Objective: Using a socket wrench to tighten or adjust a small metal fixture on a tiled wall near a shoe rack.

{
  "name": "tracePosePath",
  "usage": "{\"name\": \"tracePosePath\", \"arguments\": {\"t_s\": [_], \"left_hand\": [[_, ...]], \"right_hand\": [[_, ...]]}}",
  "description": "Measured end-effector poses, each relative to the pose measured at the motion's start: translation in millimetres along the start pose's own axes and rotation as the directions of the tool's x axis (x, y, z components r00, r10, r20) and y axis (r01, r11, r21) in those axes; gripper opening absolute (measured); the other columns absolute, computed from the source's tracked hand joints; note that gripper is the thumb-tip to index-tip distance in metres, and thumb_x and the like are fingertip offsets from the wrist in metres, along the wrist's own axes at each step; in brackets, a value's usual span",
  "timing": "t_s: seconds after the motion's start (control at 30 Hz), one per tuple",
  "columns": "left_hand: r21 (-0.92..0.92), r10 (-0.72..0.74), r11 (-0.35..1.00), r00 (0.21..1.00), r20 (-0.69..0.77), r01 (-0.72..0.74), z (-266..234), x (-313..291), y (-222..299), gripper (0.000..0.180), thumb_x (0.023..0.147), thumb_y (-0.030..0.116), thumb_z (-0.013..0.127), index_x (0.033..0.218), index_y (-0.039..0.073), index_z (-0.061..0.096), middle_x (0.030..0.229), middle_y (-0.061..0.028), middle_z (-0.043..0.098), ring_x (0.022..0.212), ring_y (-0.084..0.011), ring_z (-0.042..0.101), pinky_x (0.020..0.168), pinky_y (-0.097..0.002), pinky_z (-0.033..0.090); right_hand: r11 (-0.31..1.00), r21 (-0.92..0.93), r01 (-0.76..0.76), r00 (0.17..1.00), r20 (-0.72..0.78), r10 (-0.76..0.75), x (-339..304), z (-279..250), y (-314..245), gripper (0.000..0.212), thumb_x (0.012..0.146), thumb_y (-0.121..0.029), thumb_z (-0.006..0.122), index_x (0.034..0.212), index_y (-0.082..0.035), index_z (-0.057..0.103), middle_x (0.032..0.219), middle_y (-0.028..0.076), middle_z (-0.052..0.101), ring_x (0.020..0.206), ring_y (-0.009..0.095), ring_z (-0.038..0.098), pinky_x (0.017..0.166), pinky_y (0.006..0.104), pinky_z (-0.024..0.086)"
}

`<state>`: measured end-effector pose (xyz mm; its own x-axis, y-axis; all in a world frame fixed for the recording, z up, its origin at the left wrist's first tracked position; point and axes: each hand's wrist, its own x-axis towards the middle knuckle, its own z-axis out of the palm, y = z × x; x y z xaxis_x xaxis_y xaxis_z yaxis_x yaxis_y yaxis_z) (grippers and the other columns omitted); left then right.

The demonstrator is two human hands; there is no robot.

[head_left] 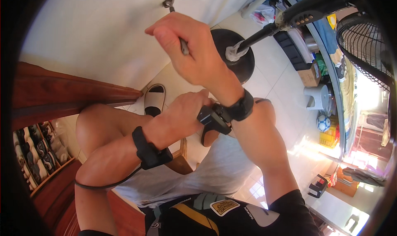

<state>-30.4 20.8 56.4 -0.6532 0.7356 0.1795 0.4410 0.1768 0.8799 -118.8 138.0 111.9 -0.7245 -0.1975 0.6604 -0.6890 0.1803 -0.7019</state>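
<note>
My right hand [193, 54] is raised, its fingers wrapped round the handle of a hammer-like tool [168, 3]. The tool's small dark head stands out past my knuckles, in front of the white wall, and its grey handle end shows below my thumb. Lower down, my left hand [180, 112] is closed, close to my right wrist. Its fingertips are turned away, so what they hold, if anything, stays hidden. Black straps with small devices sit on both wrists, the left device [159, 158] trailing a cable along my forearm.
A black fan [364, 45] on a round base [244, 72] stands ahead to the right. Dark wooden furniture [74, 87] is at left, above a drawer of rolled items [35, 153]. A slipper [154, 97], a grey stool [316, 97] and a ball [324, 123] are on the tiled floor.
</note>
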Motion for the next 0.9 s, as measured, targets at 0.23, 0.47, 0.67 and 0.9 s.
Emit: {"name": "tracePosePath", "arguments": {"t_s": [0.23,0.47,0.67,0.9], "left_hand": [[0.177,0.239,0.961,0.958,-0.157,-0.211,6,-15,-1,0.046,0.071,0.003,0.078,0.114,0.008,0.060,0.101,-0.0101,0.063,0.092,-0.0346,0.063,0.082,-0.0435,0.050],[0.264,0.277,0.938,0.944,-0.180,-0.226,5,-13,4,0.045,0.072,0.004,0.079,0.113,0.008,0.061,0.104,-0.0088,0.063,0.093,-0.0328,0.063,0.082,-0.0431,0.050],[0.370,0.334,0.898,0.917,-0.218,-0.239,15,-12,-8,0.033,0.075,0.007,0.077,0.104,0.006,0.062,0.087,-0.0112,0.064,0.087,-0.0332,0.065,0.078,-0.0444,0.052],[0.495,0.123,0.861,0.992,0.019,-0.116,-4,-3,-29,0.017,0.082,0.003,0.063,0.099,0.004,0.063,0.080,-0.0138,0.065,0.075,-0.0367,0.065,0.069,-0.0474,0.052]], "right_hand": [[0.987,0.090,0.133,0.991,-0.011,-0.132,-2,5,-18,0.018,0.098,-0.017,0.064,0.092,0.000,0.068,0.088,0.016,0.064,0.086,0.037,0.066,0.073,0.0398,0.053],[0.982,0.149,0.119,0.989,0.071,-0.130,-4,2,-25,0.022,0.100,-0.020,0.062,0.095,0.000,0.068,0.091,0.018,0.064,0.094,0.040,0.066,0.085,0.0418,0.055],[0.943,0.310,0.122,0.989,0.042,-0.142,-3,3,-6,0.029,0.103,-0.023,0.056,0.096,0.003,0.067,0.095,0.018,0.067,0.095,0.038,0.064,0.096,0.0449,0.052],[0.941,0.335,0.044,0.995,0.074,-0.073,-8,8,-15,0.034,0.105,-0.025,0.053,0.097,0.005,0.067,0.093,0.017,0.068,0.097,0.034,0.064,0.100,0.0450,0.049]]}}
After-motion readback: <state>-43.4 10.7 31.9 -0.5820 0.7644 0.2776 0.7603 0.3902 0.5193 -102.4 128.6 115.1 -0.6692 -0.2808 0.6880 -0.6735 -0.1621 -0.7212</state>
